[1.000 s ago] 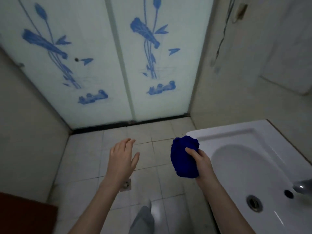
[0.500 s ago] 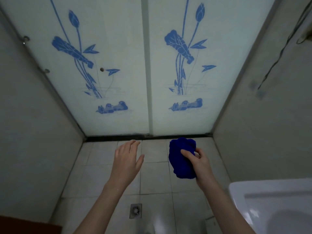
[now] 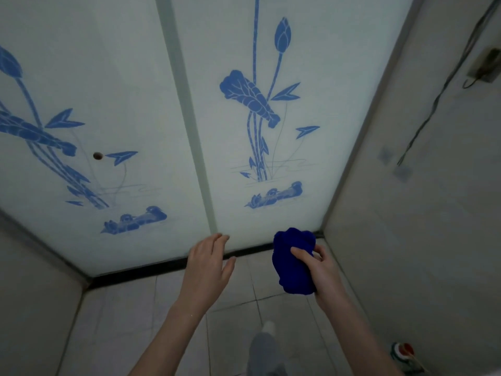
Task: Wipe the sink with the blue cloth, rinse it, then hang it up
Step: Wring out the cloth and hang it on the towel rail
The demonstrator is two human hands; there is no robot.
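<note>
Nearest to you, your leg (image 3: 265, 355) in grey fabric reaches forward over the tiled floor (image 3: 122, 335), with a pale toe at its tip. At the lower right, against the base of the right wall (image 3: 433, 253), sits a small object (image 3: 403, 353) showing red and green; it is too blurred to identify.

Both bare forearms extend upward into the middle of the view. Your hands are apart, side by side at roughly the same height, with a clear gap between them. Your left hand (image 3: 208, 267) is empty: palm turned away from you, fingers straight and loosely spread, thumb out to the side. Your right hand (image 3: 324, 275) grips the blue cloth (image 3: 292, 264), which is bunched into a compact wad. The thumb lies across its front and the fingers curl round the back. The cloth is held in the air above the floor and touches nothing but that hand.

Beyond the hands, a dark threshold strip (image 3: 151, 270) runs along the foot of a frosted glass door (image 3: 230, 44). Its two panels meet at a pale upright bar (image 3: 187, 104). Each panel carries a blue lotus print (image 3: 249, 100) with ducks (image 3: 273, 198) beneath. The left panel has a small round hole (image 3: 98, 156).

High on the right wall, a dark cable (image 3: 433, 104) runs down from a small box (image 3: 485, 65).
</note>
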